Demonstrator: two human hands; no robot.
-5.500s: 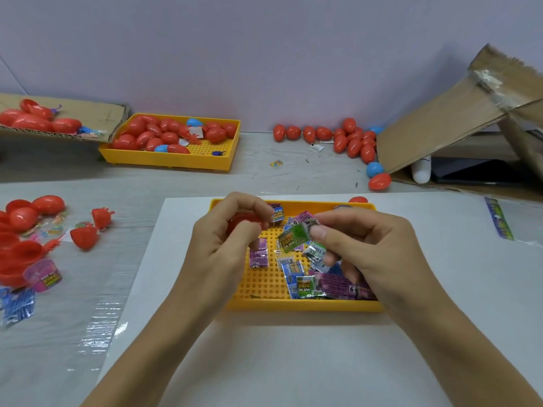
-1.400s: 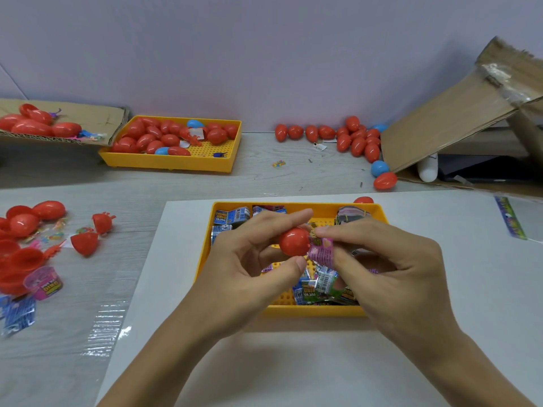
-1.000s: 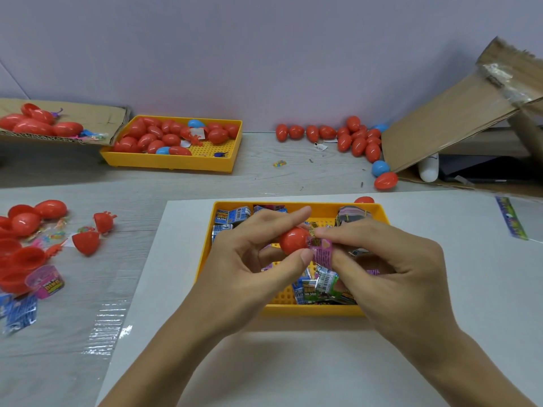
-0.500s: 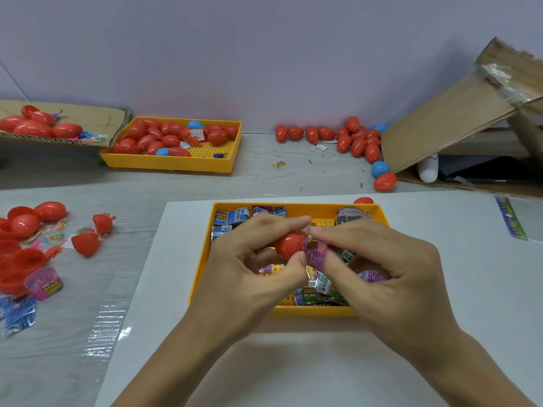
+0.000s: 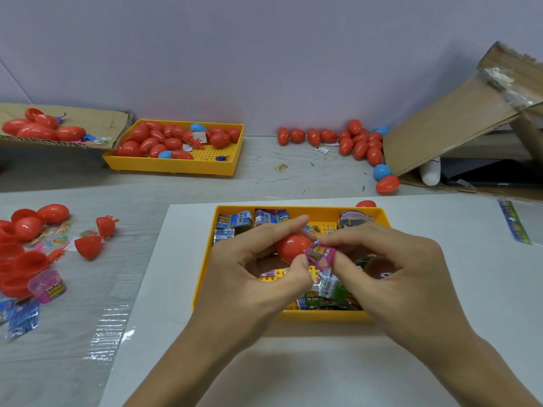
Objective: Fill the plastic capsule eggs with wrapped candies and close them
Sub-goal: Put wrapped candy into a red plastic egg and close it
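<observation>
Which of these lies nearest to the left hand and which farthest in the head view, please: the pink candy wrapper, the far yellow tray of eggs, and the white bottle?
From the left hand:
1. Pink candy wrapper, at its fingertips.
2. Far yellow tray, back left.
3. White bottle, back right, under the cardboard.

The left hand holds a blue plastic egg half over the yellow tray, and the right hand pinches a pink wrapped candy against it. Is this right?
Not quite: in the head view the plastic egg half in the left hand is red, not blue. The right hand does pinch the pink wrapped candy against it, over the yellow tray.
</observation>
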